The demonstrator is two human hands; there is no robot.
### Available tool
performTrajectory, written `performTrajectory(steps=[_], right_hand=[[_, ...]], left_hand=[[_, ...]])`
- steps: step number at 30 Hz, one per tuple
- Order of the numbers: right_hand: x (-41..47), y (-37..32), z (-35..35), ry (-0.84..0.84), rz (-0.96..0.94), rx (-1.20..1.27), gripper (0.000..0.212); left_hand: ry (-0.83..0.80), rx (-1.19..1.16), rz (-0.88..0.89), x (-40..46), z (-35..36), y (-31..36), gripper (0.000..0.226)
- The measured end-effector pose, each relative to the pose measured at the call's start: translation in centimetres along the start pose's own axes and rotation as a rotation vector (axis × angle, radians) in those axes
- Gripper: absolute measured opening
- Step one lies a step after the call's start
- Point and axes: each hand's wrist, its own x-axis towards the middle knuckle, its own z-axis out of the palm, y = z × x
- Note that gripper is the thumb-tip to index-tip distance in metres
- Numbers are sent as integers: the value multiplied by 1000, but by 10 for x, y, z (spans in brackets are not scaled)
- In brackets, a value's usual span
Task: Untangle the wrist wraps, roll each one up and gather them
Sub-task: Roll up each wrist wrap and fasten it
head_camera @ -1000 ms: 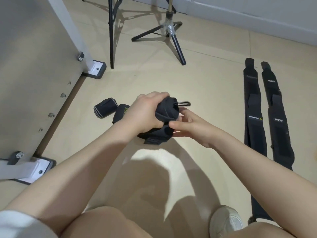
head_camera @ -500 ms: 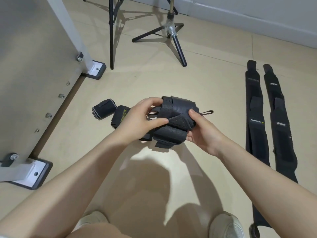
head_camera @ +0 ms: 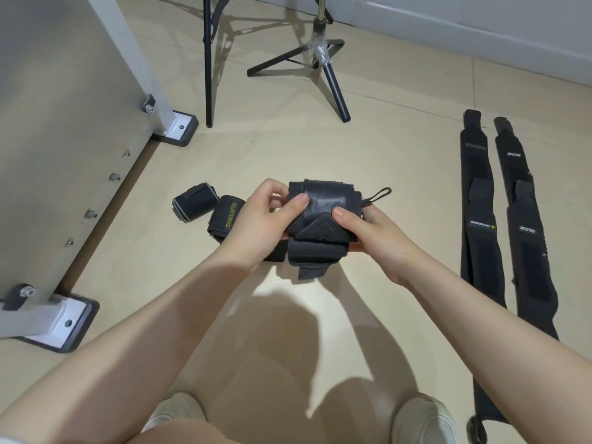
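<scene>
A black rolled wrist wrap (head_camera: 323, 219) is held above the floor (head_camera: 368, 155) between both hands. The left hand (head_camera: 261, 224) grips its left side, thumb pressed on top; the right hand (head_camera: 368, 229) pinches its right side beside the thumb loop (head_camera: 379, 195). Left of it, two finished rolls (head_camera: 208, 211) lie touching. Well to the right, two flat wraps (head_camera: 499, 219) lie side by side.
</scene>
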Motion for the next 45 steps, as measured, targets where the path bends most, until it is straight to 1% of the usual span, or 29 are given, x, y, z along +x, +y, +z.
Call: performTrajectory(steps=[1, 2, 4, 5, 8, 10, 13, 16, 18, 19, 20, 21, 22, 23, 26, 28, 29, 31, 32, 34, 35, 38, 39, 42, 43, 44, 45], right_hand=[[0, 1, -1, -6, 4, 21, 33], [0, 2, -1, -24, 17, 43, 36], [0, 5, -3, -77, 64, 109, 48], [-1, 7, -4, -103, 87, 164, 51], [-2, 9, -6, -156, 127, 272, 45], [-4, 11, -9, -164, 139, 265, 40], [-5, 10, -14, -158, 127, 107, 46], [-3, 7, -12, -135, 76, 1, 47], [-3, 7, -8, -139, 77, -24, 50], [-3, 8, -7, -144, 104, 46, 54], [-3, 9, -7, -148, 140, 174, 59], [-2, 10, -8, -144, 179, 316, 68], [-1, 11, -10, -136, 205, 407, 78], [-1, 10, -9, -124, 216, 431, 85], [-1, 9, -4, -51, 215, 331, 78], [-1, 11, 1, 0, 237, 312, 77], [0, 11, 3, 19, 250, 327, 67], [0, 8, 7, 18, 289, 377, 35], [1, 8, 7, 20, 310, 388, 30], [1, 9, 8, 39, 340, 396, 38], [1, 10, 9, 50, 341, 407, 41], [0, 10, 7, 41, 292, 385, 48], [-1, 8, 7, 39, 257, 354, 51], [-5, 0, 12, 113, 90, 154, 64], [-6, -2, 14, 130, 26, 77, 65], [-6, -3, 15, 132, -39, 40, 59], [-7, -4, 16, 121, -92, 50, 46]], left_hand=[[-4, -35, -59, -1, 0, -2, 15], [-13, -80, -115, -1, 0, -3, 24], [-42, -152, -211, -1, -1, -4, 42], [-84, -189, -250, -1, 0, -2, 44], [-260, -309, -408, -2, 1, 1, 36], [-315, -366, -471, -4, 1, 0, 34], [-334, -431, -472, -3, 1, -2, 29], [-268, -459, -517, 0, 1, -4, 18], [-239, -459, -506, 1, 0, -5, 17], [-225, -448, -475, 2, 0, -6, 22], [-206, -429, -428, 2, 1, -6, 28], [-181, -402, -377, 2, 3, -7, 34], [-157, -373, -330, 0, 4, -7, 36], [-140, -350, -292, 0, 7, -8, 35], [-136, -288, -209, -3, 12, -10, 32], [-111, -253, -181, -4, 11, -12, 33], [-96, -239, -168, -4, 10, -14, 35], [-88, -200, -135, -4, 8, -18, 40], [-101, -167, -107, -4, 8, -19, 42], [-136, -97, -51, -6, 9, -20, 44], [-145, -89, -47, -6, 9, -19, 41], [-119, -204, -144, -6, 11, -14, 21], [-95, -240, -178, -5, 11, -13, 19], [3, -294, -250, 2, 11, -14, 30], [32, -323, -265, 3, 10, -14, 32], [54, -348, -272, 5, 7, -15, 33], [75, -357, -274, 7, 5, -15, 33]])
